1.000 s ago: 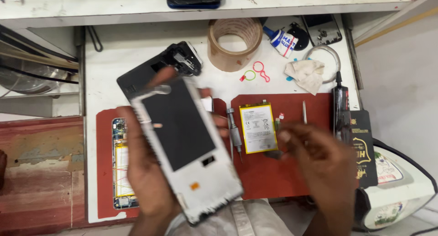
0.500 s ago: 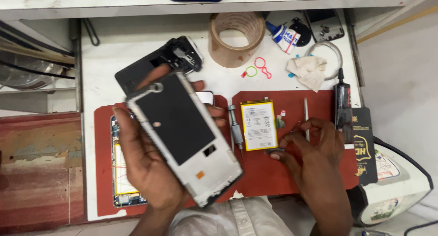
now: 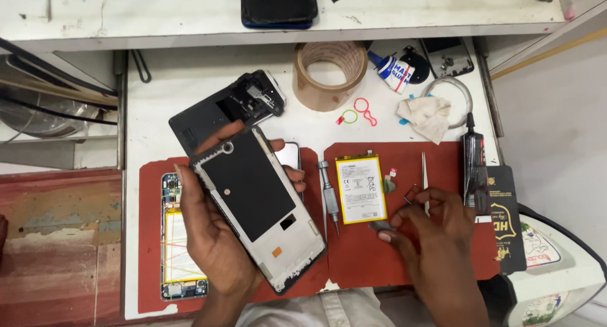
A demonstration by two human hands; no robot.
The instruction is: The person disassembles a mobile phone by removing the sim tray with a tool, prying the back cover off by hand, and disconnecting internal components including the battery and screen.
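Your left hand [image 3: 218, 238] holds a phone frame [image 3: 259, 207] with a black centre panel, a pale silver-white border and a small orange spot. Beneath it lie two brick-red mats [image 3: 404, 251] on a white bench [image 3: 190, 80]. On the mat right of the frame sits a yellow battery [image 3: 360, 189] with a white label. Left of the frame, an opened phone [image 3: 180, 238] shows yellow with thin red and green lines, possibly wires. Above the frame are a black back cover [image 3: 221, 112], a brown tape roll [image 3: 329, 74], and red and green rings [image 3: 357, 112].
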